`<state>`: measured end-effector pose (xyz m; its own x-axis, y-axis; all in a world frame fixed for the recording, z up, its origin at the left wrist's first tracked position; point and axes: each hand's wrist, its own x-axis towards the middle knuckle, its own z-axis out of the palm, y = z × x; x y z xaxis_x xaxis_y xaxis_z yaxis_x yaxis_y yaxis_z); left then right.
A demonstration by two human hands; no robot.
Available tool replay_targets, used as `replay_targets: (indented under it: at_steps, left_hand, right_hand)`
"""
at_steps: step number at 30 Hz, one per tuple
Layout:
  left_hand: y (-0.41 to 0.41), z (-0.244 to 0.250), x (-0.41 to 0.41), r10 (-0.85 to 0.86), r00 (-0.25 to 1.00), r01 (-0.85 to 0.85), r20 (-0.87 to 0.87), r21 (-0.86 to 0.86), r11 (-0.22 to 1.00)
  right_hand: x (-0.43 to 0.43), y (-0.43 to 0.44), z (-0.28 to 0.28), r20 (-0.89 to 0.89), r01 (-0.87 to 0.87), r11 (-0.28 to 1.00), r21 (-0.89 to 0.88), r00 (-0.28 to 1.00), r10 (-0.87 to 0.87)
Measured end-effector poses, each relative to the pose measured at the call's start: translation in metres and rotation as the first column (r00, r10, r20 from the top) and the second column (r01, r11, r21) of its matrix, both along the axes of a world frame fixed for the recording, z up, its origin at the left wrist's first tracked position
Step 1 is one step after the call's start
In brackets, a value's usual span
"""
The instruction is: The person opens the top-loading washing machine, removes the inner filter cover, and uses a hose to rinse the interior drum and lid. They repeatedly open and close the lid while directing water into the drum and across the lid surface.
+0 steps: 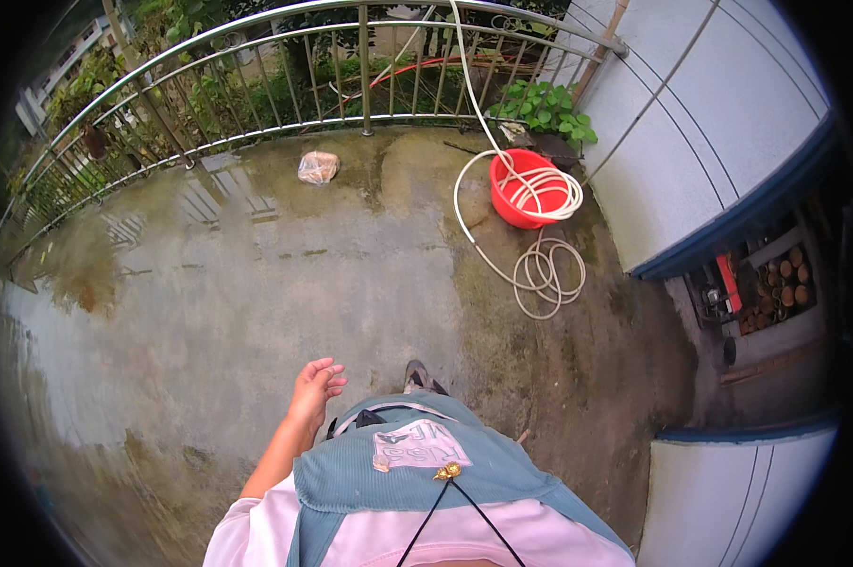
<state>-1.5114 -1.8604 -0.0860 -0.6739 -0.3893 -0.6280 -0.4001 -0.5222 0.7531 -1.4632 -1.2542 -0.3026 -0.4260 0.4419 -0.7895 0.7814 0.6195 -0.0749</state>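
My left hand point(317, 386) hangs in front of me at the left of my body, its fingers apart and slightly curled, touching nothing. My right hand is out of view, hidden beyond the blue corduroy apron point(370, 489) that I wear over a pink top. One of my shoes point(418, 375) shows on the wet concrete floor point(313, 283) just past the apron. Farther ahead at the right stands a red plastic basin point(515, 207) with a coiled pale hose point(574, 198) lying in and over it. More hose loops lie on the floor beside the basin.
A curved metal railing point(366, 78) bounds the far side, with plants behind it. Near it lies a clear plastic bag point(319, 168) with something light brown inside. At the right, a white wall point(681, 120) adjoins an opening, where stacked round-ended logs point(788, 283) show.
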Motion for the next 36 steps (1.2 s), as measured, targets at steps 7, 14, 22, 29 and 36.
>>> replay_targets:
  at_steps: [7,14,22,29,36]
  left_hand:
    - [-0.057,0.001,-0.106,0.243,0.97,-0.244,0.022,0.04,0.969]
    - [-0.137,-0.033,-0.24,0.37,0.929,-0.371,0.031,0.055,0.927]
    - [-0.209,-0.049,-0.437,0.291,0.957,-0.284,-0.006,0.204,0.937]
    - [-0.249,-0.064,-0.532,0.452,0.891,-0.442,0.043,0.315,0.84]
    - [-0.243,-0.052,-0.593,0.692,0.708,-0.697,0.145,0.301,0.65]
  right_hand:
    - [-0.434,-0.17,0.045,-0.619,-0.2,0.934,-0.295,0.785,-0.028]
    - [-0.698,-0.363,0.171,-0.693,-0.443,0.709,-0.548,0.715,-0.089]
    - [-0.846,-0.435,0.17,-0.529,-0.311,0.707,-0.635,0.843,-0.104]
    - [-1.073,-0.53,0.18,-0.714,-0.456,0.737,-0.498,0.698,-0.05]
    - [-1.366,-0.686,0.188,-0.969,-0.658,0.751,0.059,0.142,0.2]
